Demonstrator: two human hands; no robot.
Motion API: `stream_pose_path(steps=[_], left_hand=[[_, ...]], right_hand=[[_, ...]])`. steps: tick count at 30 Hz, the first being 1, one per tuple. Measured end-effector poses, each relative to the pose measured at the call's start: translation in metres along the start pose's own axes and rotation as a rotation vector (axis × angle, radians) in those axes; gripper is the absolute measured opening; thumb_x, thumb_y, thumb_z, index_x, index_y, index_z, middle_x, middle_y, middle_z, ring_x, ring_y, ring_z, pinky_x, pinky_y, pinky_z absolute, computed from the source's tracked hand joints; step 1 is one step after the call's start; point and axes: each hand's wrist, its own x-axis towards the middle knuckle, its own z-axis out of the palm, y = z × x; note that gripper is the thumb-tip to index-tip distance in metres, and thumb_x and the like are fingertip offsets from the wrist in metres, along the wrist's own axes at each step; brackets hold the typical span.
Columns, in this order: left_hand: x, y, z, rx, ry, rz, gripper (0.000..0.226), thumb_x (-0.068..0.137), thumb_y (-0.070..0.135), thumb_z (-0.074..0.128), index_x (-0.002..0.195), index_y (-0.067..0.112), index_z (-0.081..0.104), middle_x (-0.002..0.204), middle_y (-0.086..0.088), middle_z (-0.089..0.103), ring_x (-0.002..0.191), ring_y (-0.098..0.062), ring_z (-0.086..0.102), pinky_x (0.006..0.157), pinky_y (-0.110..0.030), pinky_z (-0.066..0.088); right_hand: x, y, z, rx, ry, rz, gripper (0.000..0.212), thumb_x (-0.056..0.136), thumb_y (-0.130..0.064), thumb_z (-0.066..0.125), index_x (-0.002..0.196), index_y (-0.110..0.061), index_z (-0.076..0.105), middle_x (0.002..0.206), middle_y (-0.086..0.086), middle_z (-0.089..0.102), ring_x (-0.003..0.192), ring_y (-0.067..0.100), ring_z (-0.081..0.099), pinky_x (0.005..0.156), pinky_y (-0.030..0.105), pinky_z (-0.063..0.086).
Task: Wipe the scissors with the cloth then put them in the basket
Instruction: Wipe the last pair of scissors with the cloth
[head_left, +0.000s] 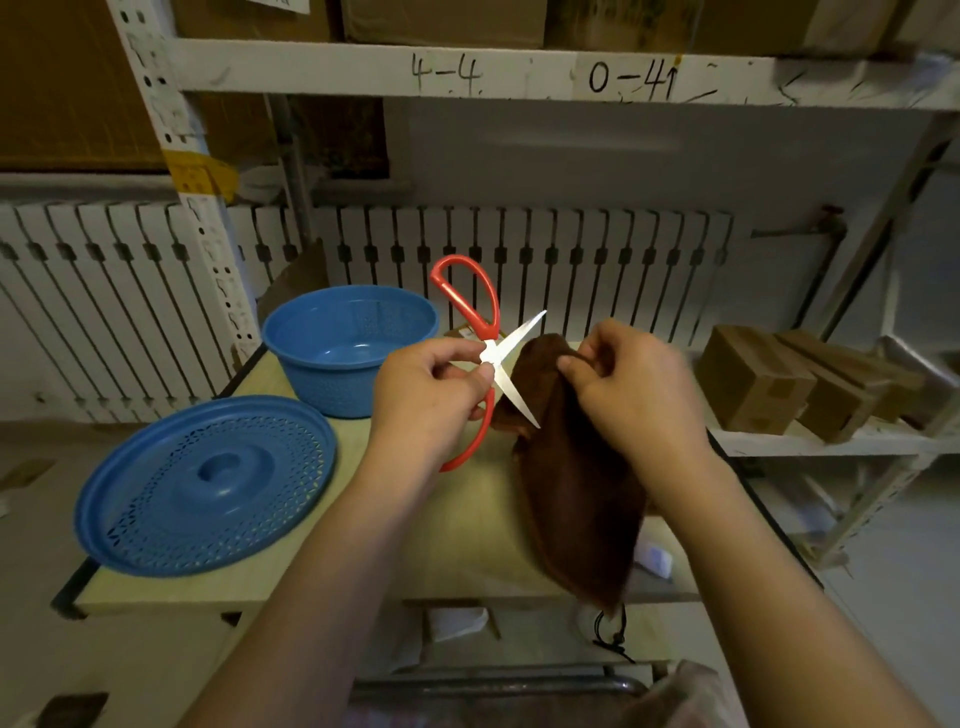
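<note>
A: Light is dim, warm, even. Soft shadows lie under the blue lid (208, 483) on the bench (467, 525). No glare.

B: Wide-angle bend is strong: shelf posts (171, 171) bow at the edges. Right hand (631, 387) smears with motion blur; corners soft.

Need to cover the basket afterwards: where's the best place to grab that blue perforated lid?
Judging by its pose, take the round blue perforated plastic lid by the raised central knob, from above. It lies flat on the wooden table with the knob up; its wide rim sits low.
</note>
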Motion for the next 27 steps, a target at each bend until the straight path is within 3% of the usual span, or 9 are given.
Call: stream_pose_path(steps=[3,6,9,12,16,20,22,24,27], left_hand=[[0.003,0.007,-0.003,0.012,0.013,0.023,0.016,0.088,0.009,0.067,0.098,0.021,0.07,0.062,0.008,0.059,0.051,0.001,0.057,0.044,-0.01,0.038],[0.004,0.01,-0.005,0.001,0.005,0.032,0.017,0.089,0.007,0.066,0.098,0.021,0.069,0.064,0.003,0.059,0.051,-0.003,0.055,0.042,-0.008,0.038],[0.003,0.009,-0.006,0.024,-0.004,0.031,0.02,0.089,0.009,0.066,0.088,0.029,0.065,0.065,0.003,0.056,0.051,-0.006,0.049,0.041,-0.009,0.036],[0.001,0.003,-0.007,0.053,-0.005,0.013,0.018,0.089,0.01,0.066,0.09,0.028,0.066,0.064,0.003,0.055,0.049,-0.004,0.05,0.042,-0.01,0.036],[0.001,0.003,-0.005,0.023,-0.013,0.003,0.017,0.089,0.007,0.066,0.093,0.023,0.068,0.063,0.002,0.058,0.055,-0.005,0.056,0.04,-0.009,0.037],[0.004,0.008,-0.003,0.017,-0.018,0.029,0.019,0.089,0.007,0.065,0.089,0.026,0.067,0.061,0.003,0.058,0.044,0.001,0.054,0.04,-0.009,0.035],[0.005,0.011,-0.003,0.019,-0.024,0.036,0.024,0.089,0.008,0.065,0.083,0.031,0.065,0.062,0.002,0.057,0.047,-0.002,0.055,0.04,-0.009,0.034],[0.005,0.01,-0.003,0.036,-0.017,0.038,0.027,0.089,0.009,0.066,0.08,0.034,0.063,0.064,0.001,0.058,0.054,-0.006,0.055,0.042,-0.01,0.035],[0.006,0.007,-0.002,0.06,-0.01,0.023,0.024,0.089,0.011,0.066,0.083,0.034,0.063,0.07,0.0,0.06,0.066,-0.013,0.058,0.05,-0.017,0.038]], right_hand=[[0.005,-0.004,-0.004,0.029,0.071,-0.049,0.012,0.092,-0.038,0.059,0.09,-0.027,0.054,0.078,-0.007,0.054,0.079,0.015,0.055,0.071,0.035,0.051],[0.006,-0.005,0.011,0.053,-0.032,-0.002,0.007,0.091,-0.034,0.061,0.092,-0.028,0.058,0.08,-0.009,0.055,0.08,0.012,0.056,0.072,0.029,0.049],[0.004,0.001,0.027,0.125,-0.114,0.041,0.005,0.089,-0.024,0.067,0.093,-0.022,0.065,0.073,-0.007,0.056,0.07,0.008,0.053,0.062,0.021,0.039],[0.002,0.007,0.03,0.223,-0.147,0.04,0.012,0.087,-0.012,0.068,0.09,-0.023,0.065,0.077,-0.006,0.059,0.073,0.008,0.056,0.063,0.016,0.043],[0.006,0.003,0.026,0.302,-0.055,0.029,0.019,0.092,-0.014,0.061,0.083,-0.03,0.055,0.091,-0.008,0.058,0.074,0.013,0.062,0.067,0.038,0.059],[0.014,-0.001,0.022,0.25,0.018,-0.008,0.015,0.096,-0.021,0.054,0.087,-0.032,0.047,0.085,-0.009,0.055,0.076,0.013,0.06,0.069,0.041,0.058],[0.014,0.002,0.024,0.205,-0.047,0.031,0.01,0.092,-0.023,0.06,0.095,-0.027,0.052,0.085,-0.008,0.057,0.077,0.014,0.061,0.072,0.039,0.057],[0.013,0.01,0.026,0.069,-0.191,0.099,0.021,0.086,-0.025,0.069,0.104,-0.021,0.059,0.089,-0.007,0.059,0.084,0.014,0.059,0.075,0.032,0.051],[0.009,0.022,0.023,-0.17,-0.355,0.175,0.01,0.087,-0.026,0.067,0.097,-0.024,0.067,0.096,-0.003,0.064,0.086,0.016,0.059,0.077,0.032,0.053]])
